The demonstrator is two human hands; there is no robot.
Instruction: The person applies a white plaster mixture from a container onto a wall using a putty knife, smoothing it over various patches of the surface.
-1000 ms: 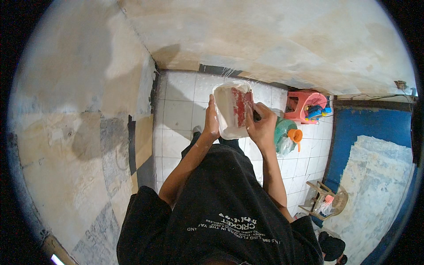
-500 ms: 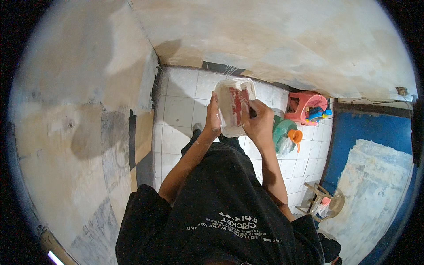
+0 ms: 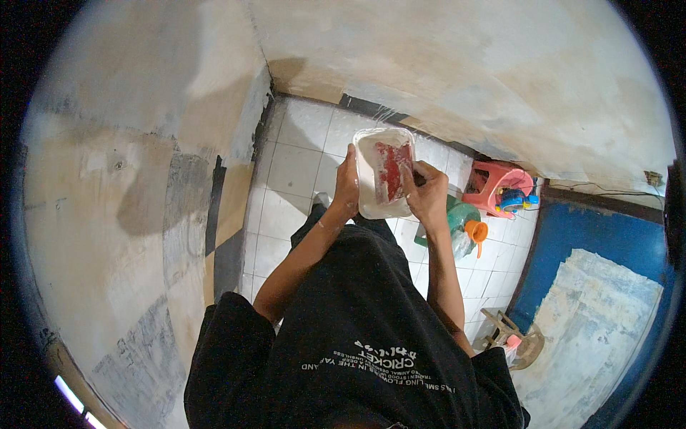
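Observation:
In front of my body I hold a white rectangular plastic tub, with whitish smears on its inside. My left hand is closed round the tub's left side, its thumb along the rim. Over the tub's right part lies a flat red putty scraper, streaked with white paste. My right hand grips this scraper, fingers bent at its right edge and the thumb on its face. Part of the scraper's right edge is hidden by my fingers.
Patchy plastered walls stand ahead and at left, above a white tiled floor. To the right are a pink plastic stool, a green container with an orange cup, a small wooden stool and a blue panel.
The red scraper has turned so more of its face shows, and my right thumb now lies across it. The tub stands a little straighter. The whole view has turned slightly.

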